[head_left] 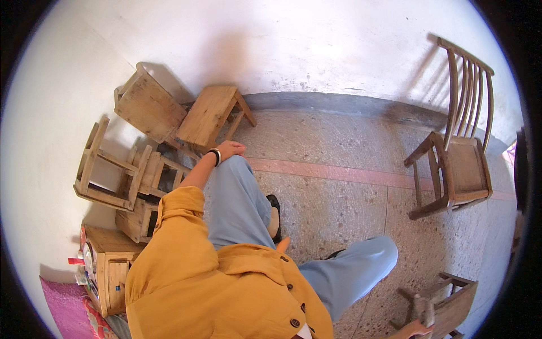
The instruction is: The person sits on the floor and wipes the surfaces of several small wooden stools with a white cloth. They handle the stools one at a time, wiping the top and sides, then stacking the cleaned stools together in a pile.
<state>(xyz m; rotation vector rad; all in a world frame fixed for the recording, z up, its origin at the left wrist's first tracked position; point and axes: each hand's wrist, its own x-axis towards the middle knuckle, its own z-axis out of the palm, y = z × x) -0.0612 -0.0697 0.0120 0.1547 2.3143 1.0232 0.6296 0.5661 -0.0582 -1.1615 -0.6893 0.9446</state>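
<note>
My left hand [230, 149] lies over my left knee, palm down on the light blue trousers [240, 192]. Its fingers rest together along the cloth and it holds nothing that I can see. At the lower right, my right hand [419, 329] is beside a small wooden stool [456, 309] that appears tipped. A greyish, soft-looking thing [423, 309] lies against that stool, just above the hand. Whether the fingers grip it or only touch the stool, I cannot tell.
Several wooden stools [151, 104] are piled along the left wall. Below them stands a wooden cabinet [113, 271] with small things on top. A slatted-back wooden chair [466, 164] stands at the right. A small orange thing [283, 244] shows near my shoe [275, 217].
</note>
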